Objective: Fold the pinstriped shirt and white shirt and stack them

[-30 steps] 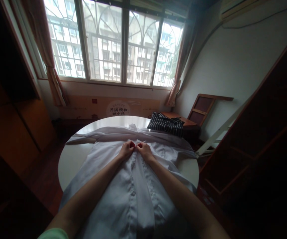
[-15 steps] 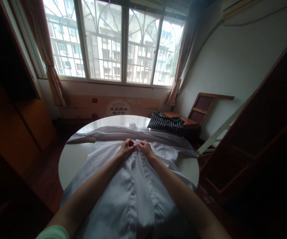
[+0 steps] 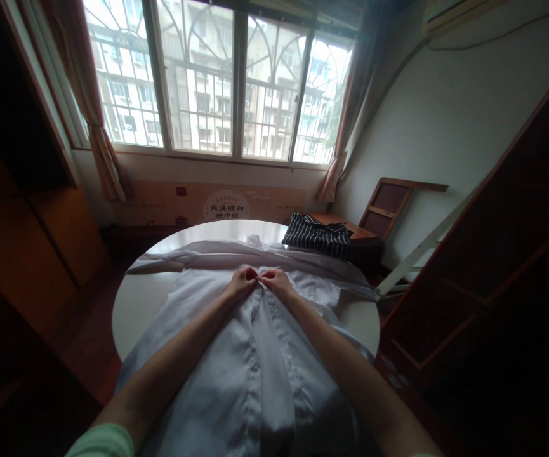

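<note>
A pale, whitish shirt (image 3: 198,355) lies spread over the round white table (image 3: 131,311), its front edges running toward me and its lower part hanging over the near side. My left hand (image 3: 243,281) pinches the shirt's front edge near the upper middle. Right beside it, my right hand (image 3: 277,281) is closed in a pinch on the opposite front edge. The fingertips of both hands nearly meet; any button between them is too small to make out. One sleeve (image 3: 160,261) stretches out to the left across the table.
Folded black-and-white striped cloth (image 3: 317,236) sits at the table's back right. Behind it are a wooden stand (image 3: 345,225) and a chair-like frame (image 3: 386,206). A long printed cardboard box (image 3: 160,203) leans below the window. Dark wooden furniture (image 3: 474,285) stands on the right.
My hands stay at almost the same spot, with a slight shift of the right fingers toward the left hand. The shirt has barely moved.
</note>
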Action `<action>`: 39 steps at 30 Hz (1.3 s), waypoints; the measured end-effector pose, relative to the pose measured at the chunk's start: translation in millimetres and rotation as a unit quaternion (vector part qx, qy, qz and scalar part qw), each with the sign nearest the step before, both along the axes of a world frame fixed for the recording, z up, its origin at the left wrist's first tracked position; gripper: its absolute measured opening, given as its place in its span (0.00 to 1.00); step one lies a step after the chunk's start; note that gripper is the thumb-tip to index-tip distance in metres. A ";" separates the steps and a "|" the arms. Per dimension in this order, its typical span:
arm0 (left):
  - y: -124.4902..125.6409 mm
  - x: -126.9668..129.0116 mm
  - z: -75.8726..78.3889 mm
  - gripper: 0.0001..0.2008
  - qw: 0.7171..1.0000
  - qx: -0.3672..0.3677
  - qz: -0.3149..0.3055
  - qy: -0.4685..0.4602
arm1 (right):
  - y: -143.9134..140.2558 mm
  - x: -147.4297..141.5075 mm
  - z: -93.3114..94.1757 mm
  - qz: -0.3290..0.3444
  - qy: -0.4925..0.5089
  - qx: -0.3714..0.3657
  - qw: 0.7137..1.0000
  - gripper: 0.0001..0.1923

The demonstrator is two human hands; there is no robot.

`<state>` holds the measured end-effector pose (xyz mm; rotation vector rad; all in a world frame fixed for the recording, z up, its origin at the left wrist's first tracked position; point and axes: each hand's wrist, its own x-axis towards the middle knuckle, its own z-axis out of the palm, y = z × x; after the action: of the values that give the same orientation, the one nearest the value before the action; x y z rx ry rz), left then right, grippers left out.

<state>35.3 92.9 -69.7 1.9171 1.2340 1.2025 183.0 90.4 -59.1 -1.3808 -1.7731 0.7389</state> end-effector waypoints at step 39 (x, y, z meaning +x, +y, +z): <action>-1.7 6.4 -0.7 0.05 0.996 0.052 0.043 0.050 | 7.7 -2.3 2.5 0.022 -0.069 -0.050 0.996 0.06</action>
<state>41.6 91.2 -70.4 2.0382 1.3430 1.2504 180.6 98.1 -56.6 -1.4950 -1.9020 0.7814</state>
